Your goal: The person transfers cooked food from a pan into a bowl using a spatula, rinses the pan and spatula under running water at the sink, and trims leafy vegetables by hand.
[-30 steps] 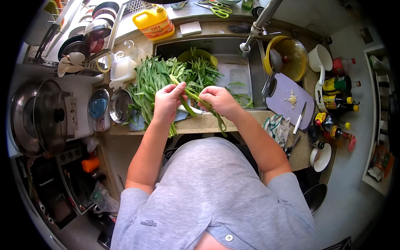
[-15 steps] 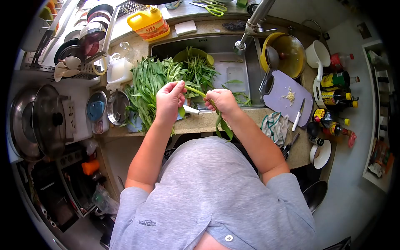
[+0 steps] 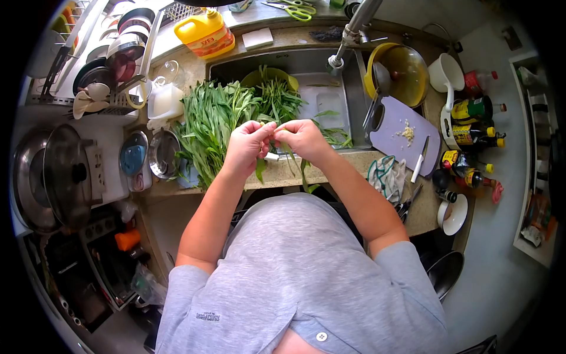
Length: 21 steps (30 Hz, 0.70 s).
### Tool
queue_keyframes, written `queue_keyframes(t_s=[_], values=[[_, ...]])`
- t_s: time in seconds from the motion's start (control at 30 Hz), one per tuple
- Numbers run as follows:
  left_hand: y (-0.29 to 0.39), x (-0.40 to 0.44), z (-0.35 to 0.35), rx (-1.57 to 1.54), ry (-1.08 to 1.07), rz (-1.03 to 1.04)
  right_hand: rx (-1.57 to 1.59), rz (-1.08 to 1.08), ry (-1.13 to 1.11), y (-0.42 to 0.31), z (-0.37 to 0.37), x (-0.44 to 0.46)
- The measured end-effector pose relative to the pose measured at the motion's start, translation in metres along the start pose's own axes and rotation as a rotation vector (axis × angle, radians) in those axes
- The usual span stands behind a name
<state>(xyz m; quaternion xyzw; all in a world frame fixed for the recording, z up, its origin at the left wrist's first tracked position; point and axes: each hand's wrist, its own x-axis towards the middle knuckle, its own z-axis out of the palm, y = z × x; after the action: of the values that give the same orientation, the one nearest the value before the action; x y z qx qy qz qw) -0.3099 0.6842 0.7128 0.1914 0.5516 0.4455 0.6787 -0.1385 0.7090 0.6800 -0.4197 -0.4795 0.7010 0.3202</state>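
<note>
Near a bowl [image 3: 292,82] of greens [image 3: 280,101], left grip [image 3: 246,146] and right grip [image 3: 304,141] pinch leafy stalks [image 3: 304,172].

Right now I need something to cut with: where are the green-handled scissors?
In the head view, the green-handled scissors lie at the top, near the middle, on the pale ledge behind the sink, right of the yellow jug.

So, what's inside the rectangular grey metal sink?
The sink holds a round olive-yellow basin with long green leafy stems inside, plus loose green leaves toward the right. The large leafy green heap hides the sink's near left corner; the basin's bottom is covered too.
</note>
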Motion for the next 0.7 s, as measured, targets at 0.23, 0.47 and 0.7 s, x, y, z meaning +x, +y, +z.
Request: queue_keyframes(t_s=[0.23, 0.47, 0.7], values=[[-0.01, -0.001, 0.01, 0.12, 0.052, 0.207, 0.225, 0.172, 0.093, 0.004, 0.007, 0.006], [0.015, -0.005, -0.041, -0.173, 0.126, 0.306, 0.906, 0.358, 0.165, 0.026, -0.028, 0.027], [-0.001, -0.049, -0.064, -0.179, 0.263, 0.043, 1.065, 0.402, 0.098, 0.027, -0.043, 0.06]])
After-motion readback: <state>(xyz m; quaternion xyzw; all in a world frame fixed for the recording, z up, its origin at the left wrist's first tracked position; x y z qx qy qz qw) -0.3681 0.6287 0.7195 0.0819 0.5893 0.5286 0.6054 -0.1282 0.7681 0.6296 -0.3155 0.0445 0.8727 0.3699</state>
